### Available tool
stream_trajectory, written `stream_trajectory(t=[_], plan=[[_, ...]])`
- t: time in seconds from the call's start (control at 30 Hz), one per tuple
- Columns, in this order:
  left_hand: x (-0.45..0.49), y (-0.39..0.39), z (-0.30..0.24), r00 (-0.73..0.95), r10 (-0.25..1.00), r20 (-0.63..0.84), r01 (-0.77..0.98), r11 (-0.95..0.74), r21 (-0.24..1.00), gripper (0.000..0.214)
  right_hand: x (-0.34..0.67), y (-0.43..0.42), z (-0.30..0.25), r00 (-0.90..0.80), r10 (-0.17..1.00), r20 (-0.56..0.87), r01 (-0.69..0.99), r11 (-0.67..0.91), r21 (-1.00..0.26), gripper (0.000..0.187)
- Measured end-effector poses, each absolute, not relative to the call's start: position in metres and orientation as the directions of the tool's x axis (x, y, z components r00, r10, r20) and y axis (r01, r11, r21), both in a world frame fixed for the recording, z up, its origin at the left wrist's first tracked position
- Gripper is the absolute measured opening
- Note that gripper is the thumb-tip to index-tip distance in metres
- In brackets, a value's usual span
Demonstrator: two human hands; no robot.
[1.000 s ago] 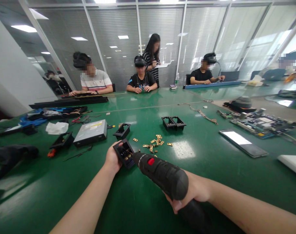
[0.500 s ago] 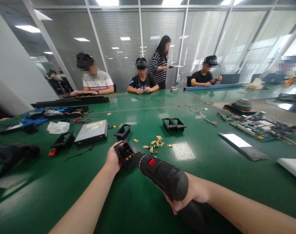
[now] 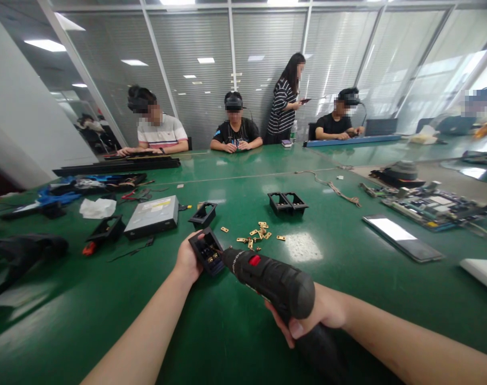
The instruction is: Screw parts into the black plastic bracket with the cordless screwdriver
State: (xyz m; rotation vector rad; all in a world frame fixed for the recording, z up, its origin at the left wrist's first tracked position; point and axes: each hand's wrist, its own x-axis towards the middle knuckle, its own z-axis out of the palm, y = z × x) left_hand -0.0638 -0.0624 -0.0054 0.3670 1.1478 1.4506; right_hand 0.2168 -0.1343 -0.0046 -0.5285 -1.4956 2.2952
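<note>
My left hand [image 3: 188,259] grips a black plastic housing [image 3: 208,251] by its left side, tilted with its open face toward me. Small brass parts show inside it. Wrapped round the handle of a black cordless drill [image 3: 273,278] with a red switch is my right hand [image 3: 307,315]. The drill's nose points into the housing; whether the bit touches a part there I cannot tell. Just beyond the drill lies a loose heap of small brass plates [image 3: 261,233]. Another black housing [image 3: 203,214] stands behind the held one, and a joined pair of housings [image 3: 287,203] sits farther right.
On the left lie a disc drive [image 3: 153,215], another black housing [image 3: 106,230], crumpled tissue [image 3: 98,208] and cables. To the right are a phone [image 3: 401,238], a circuit board [image 3: 439,206] and a cord [image 3: 339,192]. Several people are across the green table [image 3: 227,331].
The drill has shifted slightly right and its body has turned a little, still aimed into the housing. My left hand holds nearly the same pose. The standing person has moved right.
</note>
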Motion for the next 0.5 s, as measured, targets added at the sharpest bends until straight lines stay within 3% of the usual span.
stream_trajectory(t=[0.5], plan=[[-0.0636,-0.0622,-0.0058,-0.254,0.890,-0.379,-0.558,0.185,0.809,0.011,0.2179,-0.1352,-0.0053,-0.868,0.478,-0.136,-0.083,-0.408,-0.909,0.049]])
